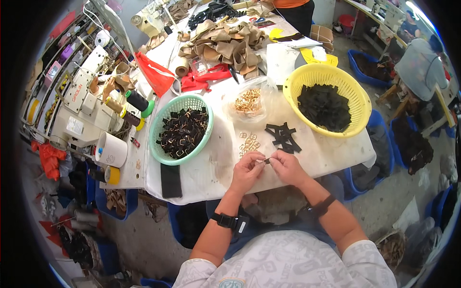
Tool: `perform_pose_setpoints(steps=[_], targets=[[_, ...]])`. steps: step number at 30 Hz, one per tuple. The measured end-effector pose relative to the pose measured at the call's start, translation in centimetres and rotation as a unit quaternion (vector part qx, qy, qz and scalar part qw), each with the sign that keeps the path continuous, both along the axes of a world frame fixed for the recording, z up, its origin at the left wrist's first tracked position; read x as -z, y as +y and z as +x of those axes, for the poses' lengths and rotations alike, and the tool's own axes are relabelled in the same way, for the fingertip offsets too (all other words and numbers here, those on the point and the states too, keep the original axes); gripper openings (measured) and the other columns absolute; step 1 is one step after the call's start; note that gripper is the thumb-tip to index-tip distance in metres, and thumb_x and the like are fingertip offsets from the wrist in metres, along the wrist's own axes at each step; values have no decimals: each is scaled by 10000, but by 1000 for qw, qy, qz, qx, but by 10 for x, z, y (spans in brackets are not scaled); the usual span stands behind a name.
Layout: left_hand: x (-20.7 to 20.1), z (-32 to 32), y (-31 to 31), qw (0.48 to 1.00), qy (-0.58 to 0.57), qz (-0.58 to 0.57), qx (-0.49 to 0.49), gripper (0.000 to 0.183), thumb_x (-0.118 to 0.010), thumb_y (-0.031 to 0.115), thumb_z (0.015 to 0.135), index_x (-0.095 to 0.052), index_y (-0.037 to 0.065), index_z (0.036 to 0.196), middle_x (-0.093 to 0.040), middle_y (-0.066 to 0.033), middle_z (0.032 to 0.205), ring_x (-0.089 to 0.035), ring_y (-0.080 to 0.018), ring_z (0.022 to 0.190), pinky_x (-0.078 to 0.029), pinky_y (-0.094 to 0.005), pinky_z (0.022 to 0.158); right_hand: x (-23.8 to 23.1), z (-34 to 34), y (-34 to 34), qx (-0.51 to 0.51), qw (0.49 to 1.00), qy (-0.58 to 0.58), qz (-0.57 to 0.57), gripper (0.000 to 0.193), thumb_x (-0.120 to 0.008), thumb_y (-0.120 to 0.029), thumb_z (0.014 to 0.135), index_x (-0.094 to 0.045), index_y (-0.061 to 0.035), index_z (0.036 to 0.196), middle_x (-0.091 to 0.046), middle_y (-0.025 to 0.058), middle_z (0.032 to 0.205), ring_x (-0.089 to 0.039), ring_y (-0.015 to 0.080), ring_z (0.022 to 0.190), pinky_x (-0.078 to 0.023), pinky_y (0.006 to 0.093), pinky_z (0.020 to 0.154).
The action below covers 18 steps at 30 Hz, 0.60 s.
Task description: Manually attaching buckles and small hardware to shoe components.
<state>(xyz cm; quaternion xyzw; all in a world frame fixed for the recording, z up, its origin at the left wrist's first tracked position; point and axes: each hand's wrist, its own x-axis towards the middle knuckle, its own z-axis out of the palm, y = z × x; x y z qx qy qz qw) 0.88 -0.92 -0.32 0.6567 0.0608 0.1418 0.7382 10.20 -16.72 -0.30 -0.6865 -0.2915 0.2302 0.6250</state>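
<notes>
At the table's front edge my left hand (247, 173) and my right hand (287, 168) meet, fingertips pinched. A short black strip (267, 161) shows between them, and both hands grip it. Whether a buckle is also in the left fingers is too small to tell. Just beyond the left hand lie loose gold buckles (249, 142). Several black strips (284, 137) lie crossed in a heap beyond the right hand. Farther back sits a clear plastic bag (264, 91) of gold buckles. The green basket (155, 148) at left contains black strips fitted with gold buckles.
A yellow basket (357, 122) of black pieces stands at the right. A black phone (171, 182) lies by the front edge. Sewing machine (86, 113) and thread spools are at left. Brown pieces (230, 45) pile up at the back, near another person (293, 4).
</notes>
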Motion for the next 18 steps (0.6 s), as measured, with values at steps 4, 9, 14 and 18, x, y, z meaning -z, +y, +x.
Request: perform_pose_setpoints(steps=[4,9,14,18], targets=[[-2,-1,4,998,32,-39,25,191,-597,-5,904,-567,40,1087,-598,-45,970,-574,-68,669,-465,-214,542,-5,-1,0,-7,1000,-16,-12,123,-581,-119,918,-593,1,896,-583,68,711,-517,125,660,-446,294,612],[-8,0,9,992,84,-29,88,159,-550,1,938,-543,27,1094,-576,-45,1035,-571,-95,710,-468,-228,582,-1,2,-3,-31,999,24,-16,126,-579,-119,925,-608,2,906,-581,34,710,-506,96,665,-439,278,605],[-10,-2,9,993,66,-56,77,151,-543,0,940,-517,40,1083,-572,-46,1067,-577,-99,736,-473,-231,588,-6,-1,-1,-26,998,47,-12,131,-574,-130,937,-613,-7,913,-550,-16,680,-472,59,614,-403,242,550],[-10,-2,9,992,67,-49,95,138,-538,4,943,-507,46,1071,-569,-51,1082,-578,-97,752,-478,-231,596,-5,1,-1,-36,998,56,-9,115,-545,-119,968,-589,-20,926,-536,-33,682,-482,38,580,-386,203,520]])
